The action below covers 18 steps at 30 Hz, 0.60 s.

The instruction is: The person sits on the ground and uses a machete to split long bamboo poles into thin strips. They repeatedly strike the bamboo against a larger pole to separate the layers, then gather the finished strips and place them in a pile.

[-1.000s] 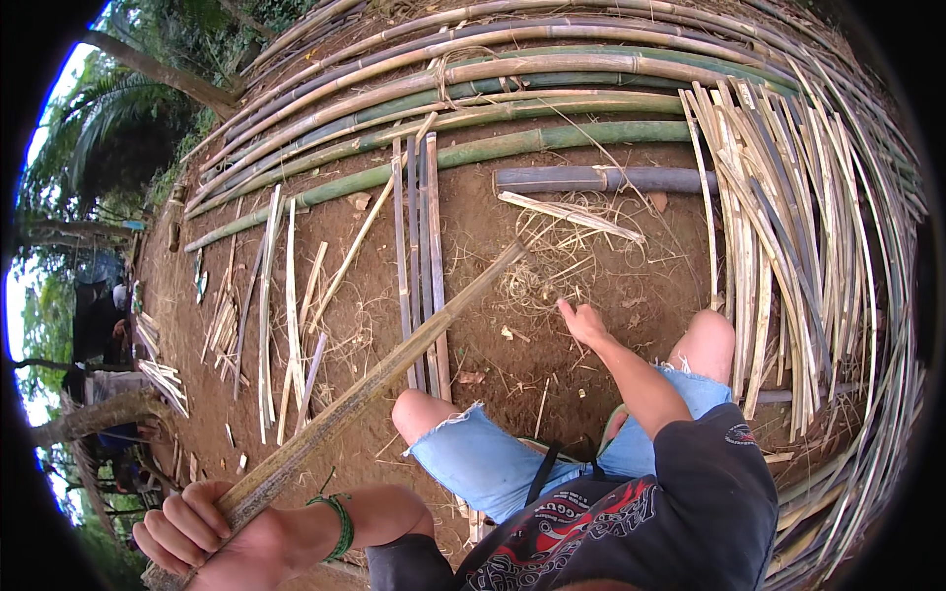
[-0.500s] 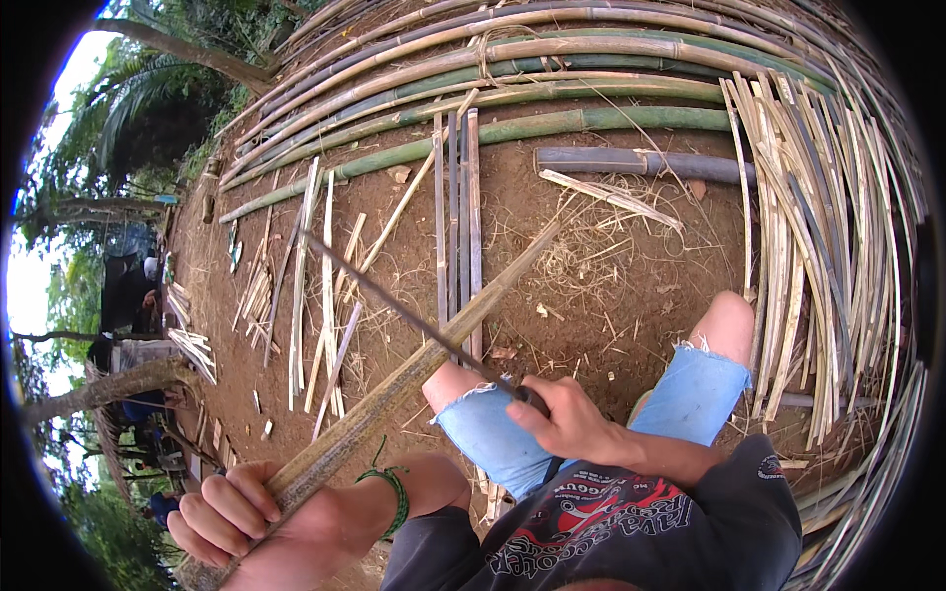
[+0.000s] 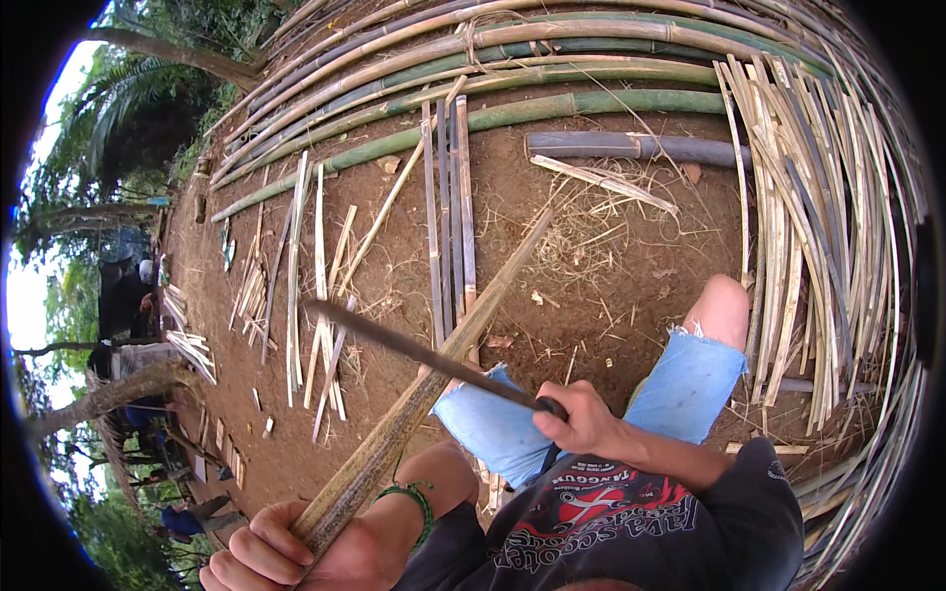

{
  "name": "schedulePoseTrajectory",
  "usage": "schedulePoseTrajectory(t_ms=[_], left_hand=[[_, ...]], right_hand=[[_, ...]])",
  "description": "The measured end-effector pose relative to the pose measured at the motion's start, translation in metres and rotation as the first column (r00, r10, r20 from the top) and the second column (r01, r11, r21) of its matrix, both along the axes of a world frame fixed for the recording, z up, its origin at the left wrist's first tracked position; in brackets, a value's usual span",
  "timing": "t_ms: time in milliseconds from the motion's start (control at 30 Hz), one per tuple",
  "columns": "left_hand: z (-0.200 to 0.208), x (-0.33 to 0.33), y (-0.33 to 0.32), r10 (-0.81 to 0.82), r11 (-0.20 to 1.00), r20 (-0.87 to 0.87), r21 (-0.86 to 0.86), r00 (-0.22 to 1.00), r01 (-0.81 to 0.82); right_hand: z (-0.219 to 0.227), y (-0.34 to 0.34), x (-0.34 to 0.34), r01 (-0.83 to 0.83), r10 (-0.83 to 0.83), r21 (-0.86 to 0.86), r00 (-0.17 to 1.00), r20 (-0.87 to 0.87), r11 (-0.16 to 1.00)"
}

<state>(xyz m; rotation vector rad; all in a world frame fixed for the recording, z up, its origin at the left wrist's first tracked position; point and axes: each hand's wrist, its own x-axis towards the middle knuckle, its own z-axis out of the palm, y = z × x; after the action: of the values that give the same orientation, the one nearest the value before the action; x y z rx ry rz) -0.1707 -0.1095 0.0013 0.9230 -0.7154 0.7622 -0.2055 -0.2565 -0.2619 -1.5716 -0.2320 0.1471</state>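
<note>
A: What is in the hands here?

B: The person's left hand (image 3: 268,552) is closed around the near end of a long bamboo slat (image 3: 414,404), which slants away from the body toward the upper right. The right hand (image 3: 583,422) grips a dark-handled knife (image 3: 394,342), its blade crossing the slat around the middle; whether the two touch, the view does not settle.

A: Why that hold?

B: Apparently for steadiness. A fist at the near end leaves the far length exposed to the blade, and the right fist, wrapped on the handle, sits away from the edge.

A: And the ground around?

B: Curled shavings (image 3: 581,241) litter the brown soil beside the slat's far tip. Split strips (image 3: 788,236) lie heaped lengthwise at right, seemingly sorted within reach; green poles (image 3: 591,102) run side by side beyond, probably ranged by length.
</note>
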Motion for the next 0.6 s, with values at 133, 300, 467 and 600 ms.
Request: schedulePoseTrajectory(t_ms=[133,300,467,600], left_hand=[[-0.002,0.001,0.009,-0.043,0.998,-0.034,0.047,0.998,0.044],[-0.006,-0.002,0.002,-0.04,0.999,0.014,0.031,0.999,0.039],[-0.005,-0.003,0.006,-0.033,0.998,0.007,0.047,0.999,0.032],[-0.007,-0.004,0.004,-0.052,0.999,0.018,0.01,0.998,0.052]], right_hand=[[-0.038,-0.021,0.018,0.122,-0.178,-0.206,0.944,-0.279,0.971],[-0.01,-0.023,-0.007,-0.065,0.066,-0.069,0.998,0.017,0.995],[-0.051,-0.037,0.019,0.128,-0.216,-0.315,0.939,-0.266,0.941],[-0.026,-0.029,0.0,0.006,0.0,-0.134,0.999,0.045,0.991]])
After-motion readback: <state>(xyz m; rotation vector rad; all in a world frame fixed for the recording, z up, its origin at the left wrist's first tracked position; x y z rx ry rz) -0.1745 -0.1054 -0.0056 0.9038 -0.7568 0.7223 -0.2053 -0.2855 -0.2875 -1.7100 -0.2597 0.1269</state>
